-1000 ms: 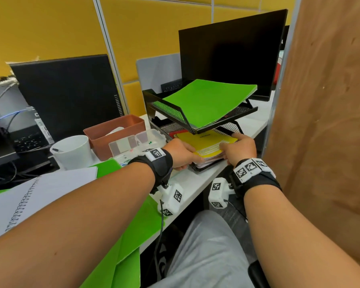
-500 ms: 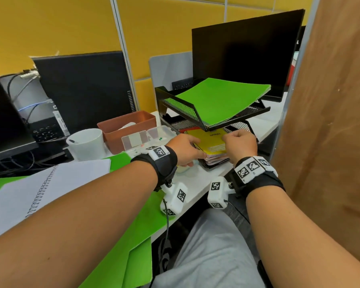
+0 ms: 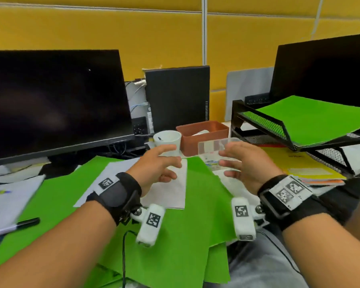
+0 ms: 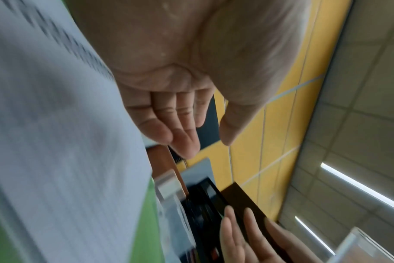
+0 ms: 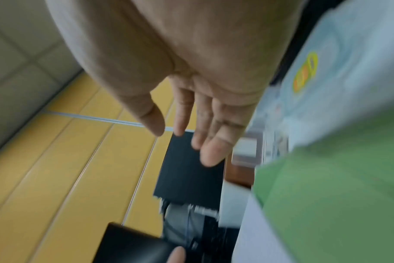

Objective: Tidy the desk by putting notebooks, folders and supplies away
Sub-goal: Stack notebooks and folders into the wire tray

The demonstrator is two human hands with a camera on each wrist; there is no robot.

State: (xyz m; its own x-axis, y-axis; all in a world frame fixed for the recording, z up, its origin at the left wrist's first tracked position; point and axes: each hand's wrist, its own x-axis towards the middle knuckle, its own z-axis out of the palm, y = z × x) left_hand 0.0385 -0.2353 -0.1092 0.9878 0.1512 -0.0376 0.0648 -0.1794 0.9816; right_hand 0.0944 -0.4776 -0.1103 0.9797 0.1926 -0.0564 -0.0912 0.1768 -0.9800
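Over the green folders: both hands hover in mid-air above the desk, palms turned toward each other, holding nothing.
Left hand (image 3: 156, 169): fingers straight and loosely spread, thumb apart; the left wrist view shows the bare palm (image 4: 169, 74) with nothing in it.
Right hand (image 3: 247, 163): fingers relaxed and extended, pointing left; the right wrist view shows an empty palm (image 5: 205, 74).
Green folders (image 3: 195, 225): several overlapping sheets lying flat on the near desk beneath both hands.
White sheet (image 3: 166, 190): lies on the green folders, just under the left hand.
Spiral notebook (image 3: 6, 202): near left, blurred, with a black pen (image 3: 27, 222) at its near edge.
Clear plastic box (image 3: 214, 145): just beyond the right hand's fingertips; whether they touch it cannot be told.
White cup (image 3: 167, 141): far of the left hand, beside a brown tray (image 3: 202, 134).
Black mesh rack (image 3: 262, 123): at the right, two tiers; a green folder (image 3: 312, 119) lies on the upper tier.
Yellow notebook (image 3: 299, 163): on a stack in the lower tier, right of the right hand.
Monitors: one dark screen (image 3: 54, 100) far left, another (image 3: 324, 69) far right behind the rack.
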